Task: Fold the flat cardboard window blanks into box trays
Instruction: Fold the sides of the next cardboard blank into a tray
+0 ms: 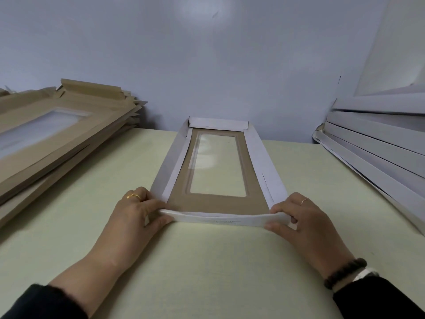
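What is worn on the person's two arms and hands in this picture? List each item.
Both arms wear dark sleeves. The left hand has a gold ring on one finger. The right hand has a thin gold ring. On the right wrist sits a dark beaded bracelet, with a white band beside it at the cuff.

A pale green table (207, 261) fills the view from six o'clock up to a plain grey-blue wall (207, 65) at twelve o'clock.
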Motion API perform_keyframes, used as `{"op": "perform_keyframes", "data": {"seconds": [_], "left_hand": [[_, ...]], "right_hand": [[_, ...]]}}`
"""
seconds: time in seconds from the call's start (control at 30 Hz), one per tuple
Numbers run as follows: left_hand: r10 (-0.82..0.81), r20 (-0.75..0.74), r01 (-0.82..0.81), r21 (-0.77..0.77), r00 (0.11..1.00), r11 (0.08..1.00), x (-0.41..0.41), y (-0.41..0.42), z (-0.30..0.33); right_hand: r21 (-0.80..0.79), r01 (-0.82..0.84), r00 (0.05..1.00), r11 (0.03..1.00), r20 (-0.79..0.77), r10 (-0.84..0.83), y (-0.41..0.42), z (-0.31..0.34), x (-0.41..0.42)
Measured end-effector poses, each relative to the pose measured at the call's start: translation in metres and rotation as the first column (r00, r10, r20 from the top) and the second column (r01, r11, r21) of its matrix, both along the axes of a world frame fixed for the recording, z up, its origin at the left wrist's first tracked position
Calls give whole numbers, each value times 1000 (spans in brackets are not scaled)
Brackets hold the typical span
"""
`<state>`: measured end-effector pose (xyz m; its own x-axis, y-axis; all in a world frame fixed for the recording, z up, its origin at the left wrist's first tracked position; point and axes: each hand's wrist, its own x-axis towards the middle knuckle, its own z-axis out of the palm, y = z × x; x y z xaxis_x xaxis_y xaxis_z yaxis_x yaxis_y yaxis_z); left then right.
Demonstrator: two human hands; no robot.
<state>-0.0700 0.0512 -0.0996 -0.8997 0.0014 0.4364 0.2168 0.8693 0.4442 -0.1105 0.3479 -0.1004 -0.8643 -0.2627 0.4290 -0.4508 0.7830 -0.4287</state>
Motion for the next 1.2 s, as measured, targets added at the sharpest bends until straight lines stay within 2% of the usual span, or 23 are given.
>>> {"op": "perform_keyframes", "data": {"seconds": [0.13, 0.27, 0.33, 0.47, 0.53, 0.67, 0.7, 0.83, 1.0, 1.1, 1.2], "left_hand": [[17, 30, -15, -75, 999, 997, 0, -1, 2], [69, 10, -64, -256, 998, 965, 0, 2, 8], [28, -8, -29, -316, 1000, 948, 0, 7, 13], [-209, 98, 230, -303, 973, 925, -3, 39, 11], [-233, 79, 246, -333, 969, 910, -5, 49, 5], [-226, 123, 252, -271, 966, 929, -6, 50, 9], [-224, 139, 255, -267, 964, 929, -5, 50, 10], [-233, 154, 266, -256, 960, 929, -1, 52, 11], [-215, 133, 244, -262, 967, 934, -1, 52, 9], [-213, 107, 234, -252, 971, 939, -1, 52, 7], [-220, 78, 232, -245, 972, 941, -2, 52, 5]], "right_hand": [[208, 26, 969, 978, -244, 26, -6, 6, 0], [359, -37, 932, 933, -325, 162, -13, 5, 1], [357, -80, 929, 931, -311, 199, -13, 3, 0], [321, -165, 933, 932, -257, 253, -26, 1, 8], [287, -227, 941, 931, -183, 286, -33, 1, 12], [23, -303, 949, 953, 102, 299, -25, 4, 8], [36, -320, 943, 947, 111, 315, -20, 4, 6], [172, -368, 929, 914, 115, 352, -9, 4, 4], [295, -347, 937, 891, 71, 341, -10, 9, 3], [294, -324, 944, 899, 36, 328, -11, 9, 5], [266, -282, 946, 922, -82, 313, -13, 8, 9]]}}
